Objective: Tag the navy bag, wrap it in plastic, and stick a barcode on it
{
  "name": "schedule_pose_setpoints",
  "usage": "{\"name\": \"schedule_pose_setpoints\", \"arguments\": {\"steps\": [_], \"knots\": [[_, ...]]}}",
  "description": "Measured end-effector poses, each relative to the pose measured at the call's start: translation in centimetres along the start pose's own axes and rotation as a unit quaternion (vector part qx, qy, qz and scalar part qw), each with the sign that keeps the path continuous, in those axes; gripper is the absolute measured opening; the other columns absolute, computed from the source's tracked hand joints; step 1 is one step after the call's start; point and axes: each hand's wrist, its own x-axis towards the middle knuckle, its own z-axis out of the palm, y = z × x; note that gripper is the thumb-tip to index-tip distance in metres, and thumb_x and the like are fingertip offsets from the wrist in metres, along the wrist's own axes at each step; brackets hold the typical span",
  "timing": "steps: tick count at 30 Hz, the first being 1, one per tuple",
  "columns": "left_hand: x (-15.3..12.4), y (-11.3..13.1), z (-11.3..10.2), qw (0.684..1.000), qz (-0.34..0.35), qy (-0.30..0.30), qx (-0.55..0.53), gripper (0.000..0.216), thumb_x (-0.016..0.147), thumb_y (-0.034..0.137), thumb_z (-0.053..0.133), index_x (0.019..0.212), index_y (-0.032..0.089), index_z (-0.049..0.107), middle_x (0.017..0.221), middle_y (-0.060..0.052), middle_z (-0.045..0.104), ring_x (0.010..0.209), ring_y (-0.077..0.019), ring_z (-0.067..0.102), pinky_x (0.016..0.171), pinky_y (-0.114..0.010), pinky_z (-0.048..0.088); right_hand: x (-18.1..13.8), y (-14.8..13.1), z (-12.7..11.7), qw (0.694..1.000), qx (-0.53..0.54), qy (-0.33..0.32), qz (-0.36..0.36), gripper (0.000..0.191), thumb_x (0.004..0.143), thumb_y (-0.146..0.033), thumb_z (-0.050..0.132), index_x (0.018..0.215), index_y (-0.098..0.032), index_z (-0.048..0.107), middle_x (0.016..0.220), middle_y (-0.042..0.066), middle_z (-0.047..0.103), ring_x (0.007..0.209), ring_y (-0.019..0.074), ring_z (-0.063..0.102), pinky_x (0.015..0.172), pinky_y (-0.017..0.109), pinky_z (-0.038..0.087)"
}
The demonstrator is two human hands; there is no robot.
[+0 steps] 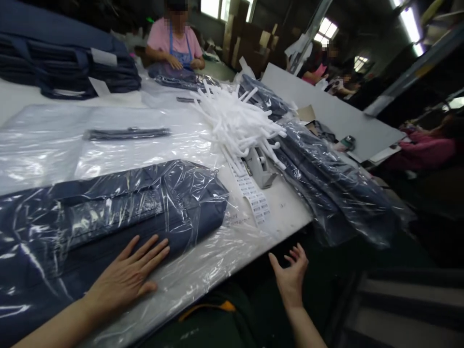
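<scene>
A large navy fabric bag (203,217) lies flat at the table's near left, wrapped in a clear plastic sleeve. My left hand (126,270) rests on it, palm down with the fingers stretched out. Beyond the table's front edge, my right hand (293,273) hovers in the air, fingers curved and apart, holding nothing. The sleeve's loose plastic (213,261) spreads over the table between the bag and the front edge. Nearest to my right hand on the table is a strip of printed labels (258,205), with a grey tape dispenser (261,169) just behind it.
White foam-like strips (235,116) are heaped mid-table. Plastic-wrapped dark bags (326,169) hang over the right edge. Clear sleeves (119,113) and a small dark bundle (128,134) lie behind the wrapped bag. Navy bags (65,63) are stacked far left. A co-worker (177,41) stands across the table.
</scene>
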Motion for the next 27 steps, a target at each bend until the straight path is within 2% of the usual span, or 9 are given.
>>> {"name": "schedule_pose_setpoints", "arguments": {"steps": [3, 7, 9, 12, 15, 17, 20, 23, 27], "knots": [[0.0, -0.5, 0.2, 0.999, 0.022, -0.006, 0.023, 0.083, 0.085, 0.069, 0.045, 0.15, 0.028, 0.015, 0.146, -0.005, 0.043, 0.135, -0.0302, 0.037, 0.117, -0.049, 0.0, 2.9, -2.4, 2.9, 0.987, 0.098, -0.118, 0.054, 0.076, 0.059, -0.043, 0.078, 0.126, -0.017, 0.053, 0.119, 0.015, 0.054, 0.102, 0.0271, 0.056, 0.086, 0.043, 0.053], [-0.6, -1.2, -0.1, 0.995, 0.082, -0.01, 0.056, 0.087, 0.083, 0.071, 0.047, 0.15, 0.022, 0.019, 0.145, -0.006, 0.043, 0.133, -0.0296, 0.039, 0.117, -0.047, -0.006, 4.3, -3.3, 3.9, 0.952, 0.178, -0.2, 0.149, 0.038, 0.065, -0.049, 0.072, 0.085, -0.017, 0.068, 0.066, 0.002, 0.063, 0.057, 0.0185, 0.06, 0.056, 0.034, 0.054], [-1.1, -1.0, -0.9, 0.993, 0.109, -0.013, 0.047, 0.085, 0.084, 0.073, 0.042, 0.149, 0.023, 0.023, 0.145, -0.004, 0.044, 0.134, -0.0274, 0.037, 0.118, -0.047, -0.008, 2.7, -2.1, 2.7, 0.943, 0.185, -0.217, 0.175, 0.04, 0.068, -0.052, 0.069, 0.083, -0.015, 0.067, 0.055, 0.0, 0.059, 0.045, 0.0163, 0.056, 0.045, 0.031, 0.05], [-1.6, 0.2, -2.8, 0.985, 0.169, -0.046, 0.0, 0.068, 0.091, 0.067, 0.032, 0.147, 0.028, 0.027, 0.144, 0.004, 0.045, 0.14, -0.0203, 0.029, 0.118, -0.045, -0.01, -0.7, 1.6, -0.4, 0.933, 0.174, -0.229, 0.217, 0.045, 0.062, -0.057, 0.071, 0.077, -0.015, 0.065, 0.061, 0.005, 0.064, 0.052, 0.0215, 0.064, 0.043, 0.032, 0.053], [-1.6, 1.2, -4.1, 0.968, 0.227, -0.096, -0.039, 0.065, 0.093, 0.064, 0.032, 0.147, 0.028, 0.028, 0.143, 0.007, 0.046, 0.14, -0.0151, 0.027, 0.117, -0.038, -0.016, -2.4, 5.5, -4.1, 0.94, 0.136, -0.18, 0.256, 0.049, 0.059, -0.065, 0.067, 0.074, -0.018, 0.06, 0.065, 0.006, 0.064, 0.056, 0.0246, 0.065, 0.043, 0.036, 0.055], [-1.6, 1.4, -4.1, 0.973, 0.201, -0.093, -0.069, 0.063, 0.093, 0.065, 0.029, 0.146, 0.03, 0.028, 0.141, 0.007, 0.049, 0.138, -0.0143, 0.032, 0.117, -0.036, -0.014, -1.9, 6.8, -6.0, 0.967, 0.073, -0.132, 0.205, 0.046, 0.068, -0.06, 0.062, 0.088, -0.018, 0.062, 0.076, 0.007, 0.065, 0.061, 0.0234, 0.065, 0.049, 0.039, 0.058], [-2.0, 1.1, -3.3, 0.975, 0.174, -0.093, -0.097, 0.061, 0.094, 0.064, 0.028, 0.146, 0.033, 0.029, 0.139, 0.006, 0.05, 0.136, -0.0148, 0.036, 0.118, -0.033, -0.009, 1.4, 6.2, -5.9, 0.985, -0.051, -0.146, -0.079, 0.032, 0.084, -0.033, 0.056, 0.114, -0.022, 0.061, 0.116, 0.012, 0.063, 0.102, 0.0265, 0.064, 0.085, 0.049, 0.057], [-2.4, 0.4, -2.6, 0.965, 0.192, -0.142, -0.109, 0.066, 0.091, 0.065, 0.039, 0.147, 0.033, 0.026, 0.142, 0.005, 0.046, 0.135, -0.0159, 0.039, 0.117, -0.03, -0.011, 6.4, 3.6, -2.6, 0.871, -0.103, -0.33, -0.348, 0.04, 0.089, -0.01, 0.043, 0.113, -0.034, 0.065, 0.129, 0.002, 0.061, 0.131, 0.0213, 0.045, 0.11, 0.054, 0.039], [-2.6, 0.3, -2.9, 0.956, 0.155, -0.207, -0.141, 0.064, 0.092, 0.06, 0.044, 0.148, 0.039, 0.019, 0.145, 0.007, 0.042, 0.134, -0.018, 0.04, 0.119, -0.038, -0.005, 11.5, -0.4, 2.4, 0.655, -0.097, -0.597, -0.452, 0.052, 0.086, -0.006, 0.045, 0.114, -0.047, 0.061, 0.133, -0.012, 0.057, 0.136, 0.0148, 0.04, 0.117, 0.051, 0.026]]}}
